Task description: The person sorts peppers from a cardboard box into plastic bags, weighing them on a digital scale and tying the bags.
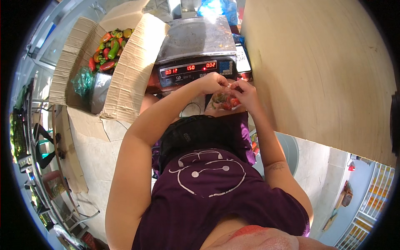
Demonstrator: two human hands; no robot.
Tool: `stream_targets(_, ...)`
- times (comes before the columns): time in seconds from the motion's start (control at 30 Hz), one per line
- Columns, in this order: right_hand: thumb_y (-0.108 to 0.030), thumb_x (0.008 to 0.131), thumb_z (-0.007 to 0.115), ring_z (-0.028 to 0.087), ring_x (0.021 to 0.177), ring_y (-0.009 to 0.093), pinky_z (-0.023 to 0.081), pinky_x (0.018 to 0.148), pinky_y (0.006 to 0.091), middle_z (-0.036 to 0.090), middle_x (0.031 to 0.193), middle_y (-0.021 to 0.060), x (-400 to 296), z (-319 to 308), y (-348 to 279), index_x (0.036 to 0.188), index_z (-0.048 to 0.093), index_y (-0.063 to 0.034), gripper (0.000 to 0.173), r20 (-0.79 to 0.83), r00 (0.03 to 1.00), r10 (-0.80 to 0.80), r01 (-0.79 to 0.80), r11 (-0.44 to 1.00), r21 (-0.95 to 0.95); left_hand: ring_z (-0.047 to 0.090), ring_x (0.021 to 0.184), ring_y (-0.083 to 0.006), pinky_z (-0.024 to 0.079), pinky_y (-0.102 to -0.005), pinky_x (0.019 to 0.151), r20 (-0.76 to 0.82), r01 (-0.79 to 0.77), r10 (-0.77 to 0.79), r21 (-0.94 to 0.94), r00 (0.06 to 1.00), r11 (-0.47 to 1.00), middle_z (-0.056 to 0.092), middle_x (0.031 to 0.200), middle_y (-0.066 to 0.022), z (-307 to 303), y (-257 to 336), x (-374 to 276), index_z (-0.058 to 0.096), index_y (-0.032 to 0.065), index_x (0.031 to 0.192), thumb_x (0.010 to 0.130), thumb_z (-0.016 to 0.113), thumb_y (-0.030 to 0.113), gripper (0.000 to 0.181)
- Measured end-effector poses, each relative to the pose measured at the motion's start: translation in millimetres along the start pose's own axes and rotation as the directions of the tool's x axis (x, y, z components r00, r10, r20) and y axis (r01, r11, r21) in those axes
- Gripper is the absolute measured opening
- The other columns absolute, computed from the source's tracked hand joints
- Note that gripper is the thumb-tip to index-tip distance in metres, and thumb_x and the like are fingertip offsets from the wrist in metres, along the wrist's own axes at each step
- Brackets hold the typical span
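My left hand point(213, 83) and my right hand point(245, 94) meet in front of the scale, fingers pinched together at the gathered top of a clear plastic bag point(218, 107). Inside the bag are red and greenish peppers point(235, 102). It hangs just over my lap, below the hands. Whether the neck is knotted cannot be seen behind the fingers. Just beyond stands a digital weighing scale point(195, 40) with a bare metal platter and lit red digits. Left of it, an open cardboard box point(125, 90) contains several red, green and orange peppers point(114, 50).
A green plastic bag point(83, 82) and a grey plastic-like item point(100, 90) lie in the box's near end. A phone point(242, 59) rests beside the scale. A large wooden panel point(318, 68) borders my right arm. A grey round tub point(292, 153) stands beneath my right side.
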State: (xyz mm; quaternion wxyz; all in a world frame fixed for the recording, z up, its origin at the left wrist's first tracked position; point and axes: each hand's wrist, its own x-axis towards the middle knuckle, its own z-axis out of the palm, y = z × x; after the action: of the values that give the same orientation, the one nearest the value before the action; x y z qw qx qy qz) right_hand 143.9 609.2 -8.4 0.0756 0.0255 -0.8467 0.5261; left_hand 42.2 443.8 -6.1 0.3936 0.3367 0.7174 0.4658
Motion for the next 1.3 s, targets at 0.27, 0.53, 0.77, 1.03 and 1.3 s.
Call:
stream_targets(0.27, -0.003, 0.072, 0.066, 0.059, 0.07, 0.012, 0.047, 0.063, 0.0235, 0.062, 0.078, 0.0056, -1, -3, -8, 0.084, 0.062, -0.002, 0.013, -0.041, 0.987, -0.153, 0.148, 0.982, -0.12, 0.052, 0.069, -0.0095, 0.042, -0.0231, 0.064, -0.003, 0.137, -0.141, -0.226, 0.99, 0.964, 0.062, 0.077, -0.0042, -3, -9, 5, 0.065, -0.0006, 0.091, 0.079, 0.063, 0.02, 0.025)
stream_targets(0.53, -0.006, 0.077, 0.064, 0.054, 0.069, 0.005, 0.045, 0.06, 0.0204, 0.06, 0.075, 0.0005, -3, 4, 6, 0.082, 0.062, -0.0021, 0.006, -0.081, 0.986, 0.148, -0.132, 0.976, 0.172, 0.054, 0.073, -0.0112, 0.042, -0.0238, 0.068, 0.057, 0.162, -0.152, -0.325, 0.987, 0.932, 0.063, 0.08, -0.0066, -5, 5, 3, 0.064, -0.0032, 0.091, 0.079, 0.063, 0.024, 0.03)
stream_targets(0.77, -0.003, 0.075, 0.064, 0.055, 0.07, 0.009, 0.045, 0.063, 0.0209, 0.058, 0.075, 0.0038, -7, 15, 0, 0.081, 0.062, -0.0008, 0.007, -0.194, 0.977, -0.092, 0.093, 0.996, -0.005, 0.054, 0.071, -0.0111, 0.042, -0.0239, 0.066, 0.02, 0.138, -0.146, -0.482, 0.989, 0.865, 0.062, 0.079, -0.006, 2, -11, 9, 0.064, -0.0031, 0.09, 0.08, 0.062, 0.021, 0.026)
stream_targets(1.03, 0.0, 0.074, 0.064, 0.055, 0.074, 0.01, 0.046, 0.065, 0.021, 0.059, 0.08, 0.0029, 9, -10, 8, 0.081, 0.063, -0.0007, 0.008, 0.007, 0.994, -0.111, 0.109, 0.983, 0.149, 0.053, 0.07, -0.0101, 0.042, -0.0224, 0.063, 0.003, 0.115, -0.133, -0.531, 0.991, 0.84, 0.061, 0.078, -0.005, 5, -17, 13, 0.064, -0.0023, 0.087, 0.077, 0.063, 0.013, 0.018)
stream_targets(1.3, 0.001, 0.073, 0.066, 0.055, 0.069, 0.007, 0.047, 0.063, 0.0207, 0.06, 0.078, 0.0008, 10, -13, 10, 0.08, 0.063, -0.001, 0.008, 0.156, 0.963, 0.221, -0.264, 0.894, 0.362, 0.053, 0.07, -0.0106, 0.041, -0.0226, 0.065, 0.039, 0.102, -0.095, -0.425, 0.995, 0.899, 0.061, 0.077, -0.0048, 1, -5, 6, 0.064, -0.0022, 0.086, 0.072, 0.064, 0.009, 0.018)
